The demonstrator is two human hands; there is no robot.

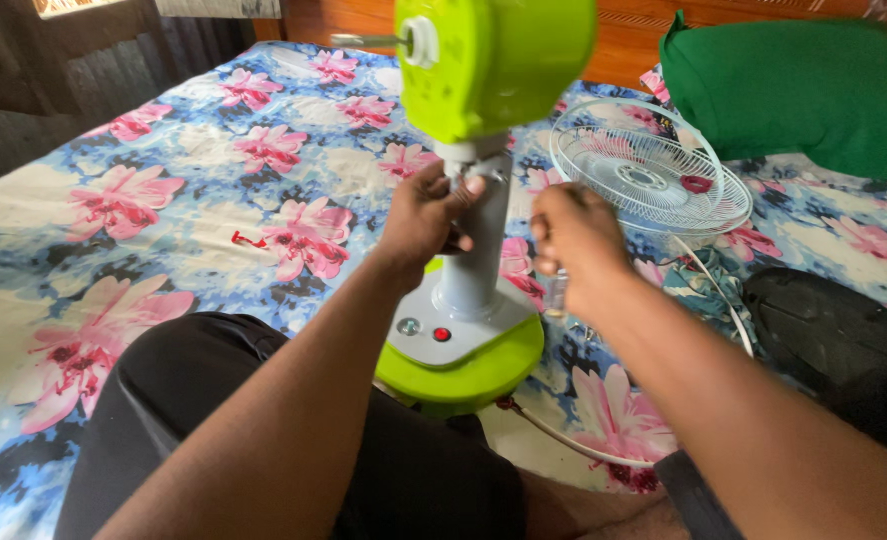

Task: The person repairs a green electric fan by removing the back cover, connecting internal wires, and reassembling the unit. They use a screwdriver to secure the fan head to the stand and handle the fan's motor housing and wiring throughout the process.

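my left hand (426, 215) is clamped on the grey neck of the green table fan (469, 300), which stands upright on the flowered bed (164, 170) near its front edge, against my lap. my right hand (576, 235) is curled just beside the neck; whether it pinches anything, i cannot tell. the white fan guard (654, 170) lies apart toward the far right corner, shaft bare, so i judge much is left.

No packages, labels, signs or screens in view
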